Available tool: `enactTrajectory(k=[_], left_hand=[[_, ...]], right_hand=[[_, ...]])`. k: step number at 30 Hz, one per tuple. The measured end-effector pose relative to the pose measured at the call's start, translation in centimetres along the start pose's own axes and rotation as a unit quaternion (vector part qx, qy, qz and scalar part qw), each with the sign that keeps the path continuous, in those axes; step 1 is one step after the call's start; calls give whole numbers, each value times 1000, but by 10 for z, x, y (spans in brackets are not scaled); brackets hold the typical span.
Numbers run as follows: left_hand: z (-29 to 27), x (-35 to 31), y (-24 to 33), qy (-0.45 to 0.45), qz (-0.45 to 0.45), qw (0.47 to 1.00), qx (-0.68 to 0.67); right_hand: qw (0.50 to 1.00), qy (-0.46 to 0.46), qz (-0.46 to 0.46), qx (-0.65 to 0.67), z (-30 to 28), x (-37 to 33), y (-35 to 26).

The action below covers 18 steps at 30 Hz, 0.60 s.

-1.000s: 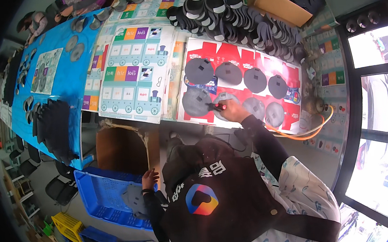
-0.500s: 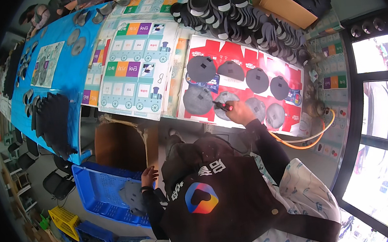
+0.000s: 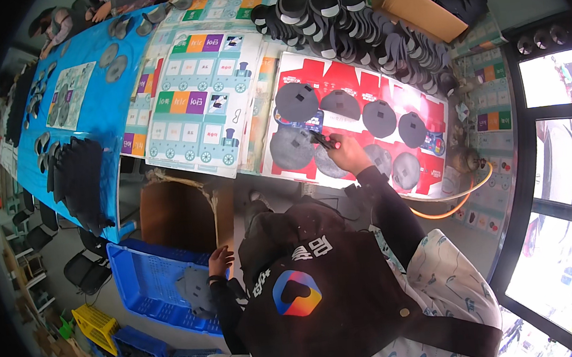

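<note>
On the red-and-white printed sheet point(image 3: 352, 74) lie two rows of flat dark-grey felt-like pieces, mostly round. My right hand point(image 3: 345, 153) is closed around a small black hand tool point(image 3: 323, 141), whose exact kind I cannot make out. The tool's tip is at the right edge of a grey round piece point(image 3: 290, 149) in the near row. Beneath my right hand, another grey piece point(image 3: 331, 168) is partly covered. In the far row, a dark disc point(image 3: 296, 103) bears a small black square. My left hand point(image 3: 220, 260) hangs low beside the blue crate point(image 3: 144, 269), fingers loosely bent and apparently holding nothing.
Stacked curved dark-grey pieces point(image 3: 369, 35) line the table's far side, near a cardboard box point(image 3: 414, 7). An orange-yellow hose point(image 3: 468, 196) loops at right. A blue table point(image 3: 78, 54) stands left, with another person point(image 3: 62, 25) behind it. A yellow crate point(image 3: 95, 328) sits low.
My right hand and the tool have shifted slightly up and left, from the second near-row piece to the right edge of the leftmost one. My left hand stays about where it was.
</note>
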<state>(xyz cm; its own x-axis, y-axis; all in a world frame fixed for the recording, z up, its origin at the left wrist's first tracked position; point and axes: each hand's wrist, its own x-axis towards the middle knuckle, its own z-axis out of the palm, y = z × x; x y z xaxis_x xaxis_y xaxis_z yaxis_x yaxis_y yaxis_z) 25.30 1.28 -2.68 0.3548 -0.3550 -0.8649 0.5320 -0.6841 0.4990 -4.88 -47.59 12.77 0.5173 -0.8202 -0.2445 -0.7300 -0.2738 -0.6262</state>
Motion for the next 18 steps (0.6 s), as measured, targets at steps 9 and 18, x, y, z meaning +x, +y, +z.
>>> enactTrajectory(k=[9, 18], left_hand=[[0, -7, -2, 19, 18, 1000, -13], [2, -13, -22, 19, 1, 998, -66]], right_hand=[[980, -189, 9, 55, -17, 13, -14], [995, 49, 60, 60, -35, 86, 0]])
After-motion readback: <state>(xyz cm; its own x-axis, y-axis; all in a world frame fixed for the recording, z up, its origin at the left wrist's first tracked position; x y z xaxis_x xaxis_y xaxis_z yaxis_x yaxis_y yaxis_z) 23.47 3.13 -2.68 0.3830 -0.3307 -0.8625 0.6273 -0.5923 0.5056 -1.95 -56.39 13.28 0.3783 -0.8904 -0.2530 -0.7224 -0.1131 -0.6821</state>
